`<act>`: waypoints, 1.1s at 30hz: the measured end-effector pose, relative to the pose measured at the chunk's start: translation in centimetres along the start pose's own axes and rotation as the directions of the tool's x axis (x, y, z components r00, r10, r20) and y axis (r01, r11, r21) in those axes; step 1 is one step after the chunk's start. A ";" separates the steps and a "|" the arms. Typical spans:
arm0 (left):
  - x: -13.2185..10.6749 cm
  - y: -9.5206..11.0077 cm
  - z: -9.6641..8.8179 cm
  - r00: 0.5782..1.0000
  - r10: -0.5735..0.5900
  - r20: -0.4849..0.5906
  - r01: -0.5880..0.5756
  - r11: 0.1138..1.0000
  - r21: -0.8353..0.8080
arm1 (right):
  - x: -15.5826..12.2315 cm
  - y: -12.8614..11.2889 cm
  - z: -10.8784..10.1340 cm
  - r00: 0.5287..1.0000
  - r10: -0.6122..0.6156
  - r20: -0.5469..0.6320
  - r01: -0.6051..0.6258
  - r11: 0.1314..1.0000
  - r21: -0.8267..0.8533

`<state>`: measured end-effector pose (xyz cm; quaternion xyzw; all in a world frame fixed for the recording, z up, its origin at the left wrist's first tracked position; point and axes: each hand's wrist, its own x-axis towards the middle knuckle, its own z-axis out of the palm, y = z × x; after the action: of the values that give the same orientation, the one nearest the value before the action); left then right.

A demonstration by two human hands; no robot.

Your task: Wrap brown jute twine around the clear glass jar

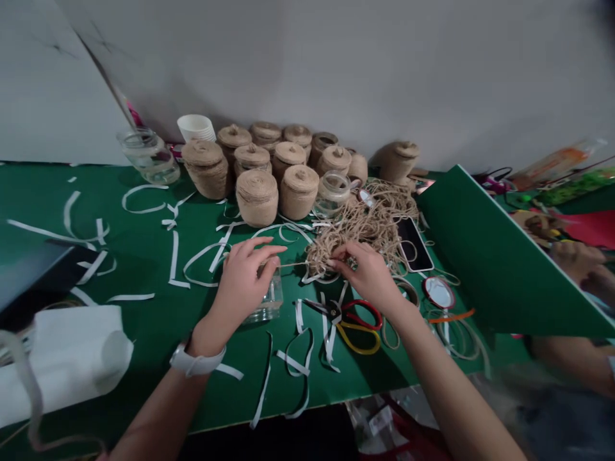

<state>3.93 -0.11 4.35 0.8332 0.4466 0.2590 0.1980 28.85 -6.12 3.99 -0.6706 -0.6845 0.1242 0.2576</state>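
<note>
A glass jar (267, 299) is gripped by the left hand (244, 272); beside the jar, jute twine (365, 221) is pinched by the right hand (366, 274).

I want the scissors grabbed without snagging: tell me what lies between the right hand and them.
Nothing visible stands between. The right hand pinches twine just above the scissors; only loose white paper strips lie over the blades, and the handles lie bare beside the wrist.
</note>
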 end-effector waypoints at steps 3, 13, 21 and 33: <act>0.0 0.3 -0.2 0.979 0.200 0.050 -0.205 0.971 0.122 | -0.4 -0.3 -0.5 0.999 0.032 0.004 -0.032 0.982 0.186; 1.3 0.9 -0.2 0.950 0.249 0.190 -0.242 0.968 -0.063 | -1.2 -4.6 0.4 0.981 0.174 0.086 -0.180 0.653 0.736; 0.7 0.2 -0.8 0.976 0.167 0.136 -0.133 0.963 -0.233 | 0.0 0.2 0.4 0.872 0.272 -0.408 -0.123 0.927 0.354; 0.4 -0.3 -1.1 0.993 0.113 0.046 -0.096 0.956 -0.276 | 4.7 1.3 -4.6 0.931 0.062 -0.359 -0.082 0.996 -0.039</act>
<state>3.29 0.43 5.15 0.8279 0.3557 0.3025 0.3107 32.55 -2.21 8.04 -0.7133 -0.6042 -0.0088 0.3550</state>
